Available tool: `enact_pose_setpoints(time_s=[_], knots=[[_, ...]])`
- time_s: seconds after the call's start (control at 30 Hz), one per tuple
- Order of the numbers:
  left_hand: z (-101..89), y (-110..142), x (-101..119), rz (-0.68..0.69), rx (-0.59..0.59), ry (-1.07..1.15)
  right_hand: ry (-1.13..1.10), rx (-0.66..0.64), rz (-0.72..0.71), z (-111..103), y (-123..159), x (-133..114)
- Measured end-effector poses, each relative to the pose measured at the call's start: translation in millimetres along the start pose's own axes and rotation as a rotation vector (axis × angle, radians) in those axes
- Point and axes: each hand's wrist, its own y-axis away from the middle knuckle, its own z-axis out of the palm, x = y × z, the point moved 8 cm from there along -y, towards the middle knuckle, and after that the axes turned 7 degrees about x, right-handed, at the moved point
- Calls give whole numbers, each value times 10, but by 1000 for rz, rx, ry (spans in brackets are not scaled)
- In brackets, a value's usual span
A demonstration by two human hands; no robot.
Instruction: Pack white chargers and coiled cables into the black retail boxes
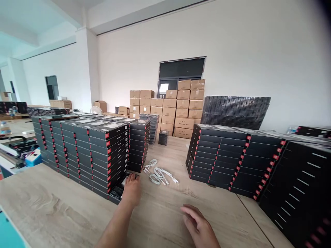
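My left hand (132,190) is at the foot of the left stack of black boxes (116,151). Its fingers are curled over the right side of a low black box (116,193) with white print, and the fingertips are partly hidden. My right hand (198,225) hovers near the front of the wooden table with its fingers bent, thumb and forefinger apart, holding nothing. Between the stacks lie coiled white cables (157,175), beyond both hands.
A second stack of black boxes with red tabs (227,158) stands on the right of the table (165,206). Farther back are a small black pile (163,138), cartons (169,112) and stacked dark trays (235,112). A blue box (33,157) sits at the far left.
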Motion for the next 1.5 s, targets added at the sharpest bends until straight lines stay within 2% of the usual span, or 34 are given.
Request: enact_pose_setpoints(time_s=[0.1,0.17,0.23,0.3,0.33,0.43,0.5,0.6,0.67,0.7,0.73,0.77,0.83,0.9,0.93,0.97,1.03,1.1,1.13,1.17,1.23,1.3,1.37,1.43,1.5], knots=[[-144,61,121,46,29,15,-17,107,-25,-192,-25,-105],[-203,159,247,123,53,53,23,234,-50,-481,-27,-234],[-133,237,375,249,80,125,112,337,-54,-859,-50,-341],[-4,284,527,448,221,256,269,402,-87,-1331,-82,-443],[138,293,581,508,240,320,382,432,-121,-1608,-79,-509],[584,390,762,618,170,506,817,566,-191,-2579,69,-763],[754,519,885,642,89,580,1125,634,-182,-3244,200,-911],[781,668,1032,596,-10,654,1494,686,-25,-4185,315,-914],[715,715,1122,547,-77,722,1599,626,134,-4669,357,-764],[672,732,1170,520,-122,770,1617,554,202,-4829,377,-672],[626,750,1222,489,-177,829,1633,504,206,-4919,402,-636],[579,776,1277,452,-243,896,1650,474,151,-4934,427,-660],[484,873,1394,361,-410,1045,1661,463,-78,-4754,489,-859],[390,1040,1517,262,-603,1182,1606,491,-310,-4366,573,-1136],[345,1129,1567,197,-685,1250,1552,498,-379,-4121,606,-1250],[304,1219,1619,129,-770,1333,1482,511,-450,-3838,637,-1355],[241,1357,1715,-24,-915,1546,1296,454,-586,-3135,670,-1484],[200,1433,1810,-80,-1047,1699,1097,340,-716,-2296,689,-1540],[195,1418,1820,-104,-1063,1753,984,278,-780,-1860,701,-1558],[198,1366,1800,-128,-1041,1795,879,200,-800,-1435,687,-1547],[221,1167,1650,-211,-873,1845,698,89,-745,-729,593,-1476],[233,931,1399,-333,-645,1865,511,35,-647,-291,447,-1374],[212,741,1142,-452,-460,1877,360,10,-527,-122,282,-1231],[145,614,981,-484,-368,1895,193,13,-254,-151,98,-956],[61,546,938,-427,-349,1888,-65,-53,69,-126,15,-633]])
